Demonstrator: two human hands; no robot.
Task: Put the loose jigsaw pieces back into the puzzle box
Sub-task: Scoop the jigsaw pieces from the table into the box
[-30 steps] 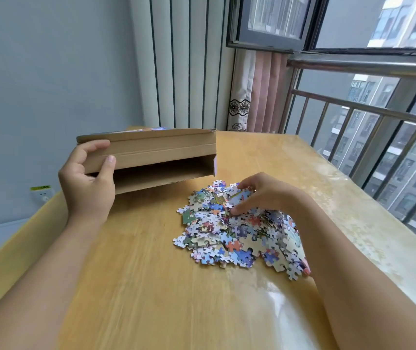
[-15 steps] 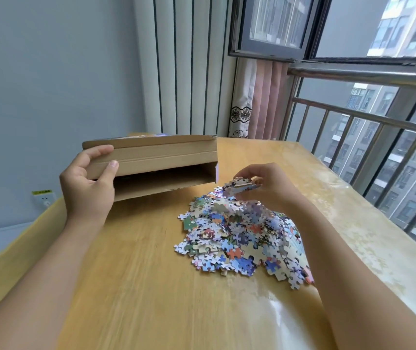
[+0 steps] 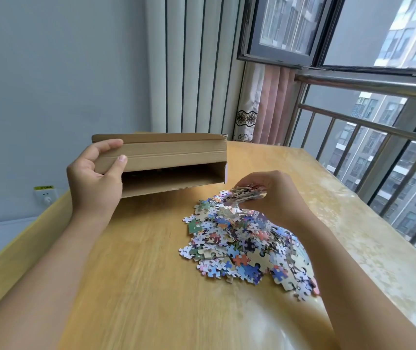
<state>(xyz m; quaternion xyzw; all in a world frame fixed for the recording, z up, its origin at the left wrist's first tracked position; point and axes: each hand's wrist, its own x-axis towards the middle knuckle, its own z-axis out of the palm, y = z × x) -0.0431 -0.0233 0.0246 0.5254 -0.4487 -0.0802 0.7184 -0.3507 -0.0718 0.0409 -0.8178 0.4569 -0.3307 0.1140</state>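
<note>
Right hand has come up off the pile since a second ago, now raised just above its far edge with a clump of pieces pinched in curled fingers, short of the box mouth. Box barely shifted, same tilt, same grip.

Left hand clamps the box's left end, fingers wrapped over the top panel, thumb on the front flap. Box is plain brown cardboard, flat and wide, lying on its side with the open slot facing the camera; interior dark, contents cannot be told. A sliver of white print shows at its right edge. Its lower edge rests on the tabletop, at the far left.

Pile lies right of centre on the tabletop, just beside the box's right corner: many small interlocking pieces, mixed blue, white, green, red and orange, some face down showing pale backing. Right forearm covers its right side. Tabletop is light wood, glossy.
</note>
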